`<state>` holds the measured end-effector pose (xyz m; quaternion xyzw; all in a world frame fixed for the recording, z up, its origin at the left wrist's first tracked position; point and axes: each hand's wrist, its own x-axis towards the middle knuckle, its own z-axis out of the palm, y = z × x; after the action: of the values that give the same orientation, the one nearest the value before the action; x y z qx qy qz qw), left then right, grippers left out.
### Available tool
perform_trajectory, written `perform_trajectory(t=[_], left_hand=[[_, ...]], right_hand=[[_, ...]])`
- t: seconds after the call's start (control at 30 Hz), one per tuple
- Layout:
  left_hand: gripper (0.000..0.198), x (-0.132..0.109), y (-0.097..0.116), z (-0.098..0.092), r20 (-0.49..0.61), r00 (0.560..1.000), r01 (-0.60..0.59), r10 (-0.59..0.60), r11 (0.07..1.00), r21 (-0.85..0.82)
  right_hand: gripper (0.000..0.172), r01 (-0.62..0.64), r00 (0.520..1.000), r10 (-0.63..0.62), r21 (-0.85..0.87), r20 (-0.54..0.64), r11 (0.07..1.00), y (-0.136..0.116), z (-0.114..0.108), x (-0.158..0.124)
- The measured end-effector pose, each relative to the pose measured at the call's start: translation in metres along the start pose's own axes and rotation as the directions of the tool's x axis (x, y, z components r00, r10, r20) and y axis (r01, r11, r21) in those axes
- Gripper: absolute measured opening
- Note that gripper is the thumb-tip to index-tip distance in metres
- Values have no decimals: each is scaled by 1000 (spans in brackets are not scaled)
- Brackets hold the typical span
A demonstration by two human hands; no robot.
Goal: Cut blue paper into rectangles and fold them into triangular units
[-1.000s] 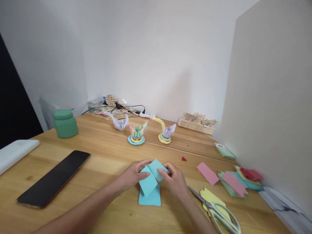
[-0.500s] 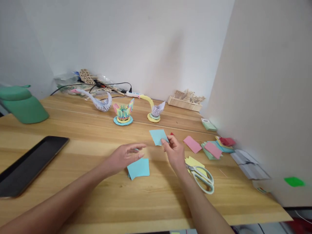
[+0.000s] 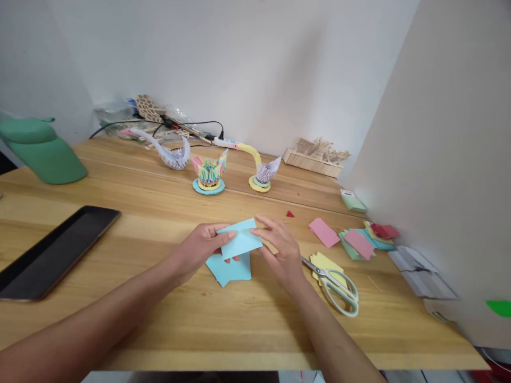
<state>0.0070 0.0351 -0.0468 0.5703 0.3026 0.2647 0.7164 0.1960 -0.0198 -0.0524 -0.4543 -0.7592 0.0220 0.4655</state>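
1 pale blue paper (image 3: 241, 242) looks flat and rectangular.

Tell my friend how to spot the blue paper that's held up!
Look across the wooden table to the left hand, which pinches the blue paper. Unlike the blue sheets lying on the table underneath, this piece is held up.

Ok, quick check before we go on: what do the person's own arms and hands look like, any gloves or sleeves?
The left hand and right hand are bare, with no gloves, rings or markings that I can make out. Both forearms look bare too, with no watch, bracelet or cable visible and no sleeve clearly showing.
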Motion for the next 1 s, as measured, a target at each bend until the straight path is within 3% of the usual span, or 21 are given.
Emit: perform_trajectory(t=[0.1, 0.2, 0.37, 0.53, 0.77, 1.0], left_hand=[[31, 0, 2, 0, 29, 999, -22, 19, 996, 89], [33, 0, 2, 1, 68, 997, -53, 43, 987, 151], [46, -3, 3, 4, 84, 994, -74, 66, 992, 99], [33, -2, 7, 10, -29, 998, -44, 51, 978, 204], [26, -1, 4, 13, -105, 987, -92, 125, 957, 273], [18, -1, 0, 13, -112, 983, -114, 148, 958, 263]], right_hand=[[15, -136, 988, 119, 178, 103, 975, 3, 0, 0], [5, -322, 947, 306, 298, 101, 899, 0, 1, 1], [12, -491, 867, 489, 321, 93, 810, -8, 1, 2], [13, -502, 862, 502, 268, 71, 823, -11, 1, 2], [17, -475, 876, 478, 290, 67, 830, -10, 2, 0], [16, -458, 877, 481, 341, 22, 821, -9, 6, -1]])
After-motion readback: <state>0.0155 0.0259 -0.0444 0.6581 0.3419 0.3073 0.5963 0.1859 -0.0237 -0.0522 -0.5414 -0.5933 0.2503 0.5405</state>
